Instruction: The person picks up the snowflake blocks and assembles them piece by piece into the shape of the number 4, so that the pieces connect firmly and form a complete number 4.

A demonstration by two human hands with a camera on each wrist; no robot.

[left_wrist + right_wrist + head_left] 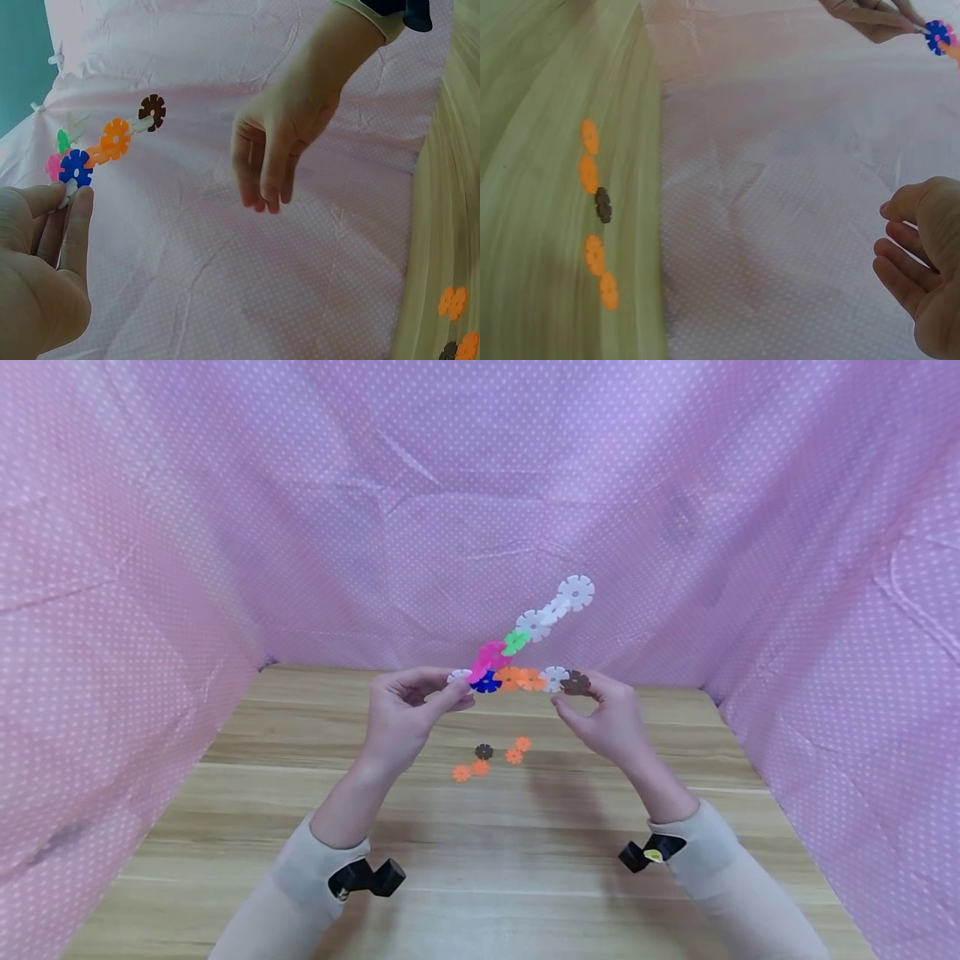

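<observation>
With left hand point(399, 714), pinches forked disc chain point(510, 679), stretched rightward. With right hand point(611, 718), relaxed, empty, hovers near its brown end point(572, 684), apart

The head view is bright and evenly lit, with soft shadows on the table point(217, 827) toward its near edge and a pale sheen between them. Both wrist views are dimmer, hazier and softer; their wide lens bends the table's grain, and in the left one the white discs point(527, 622) nearly blend into the cloth point(480, 510).
</observation>
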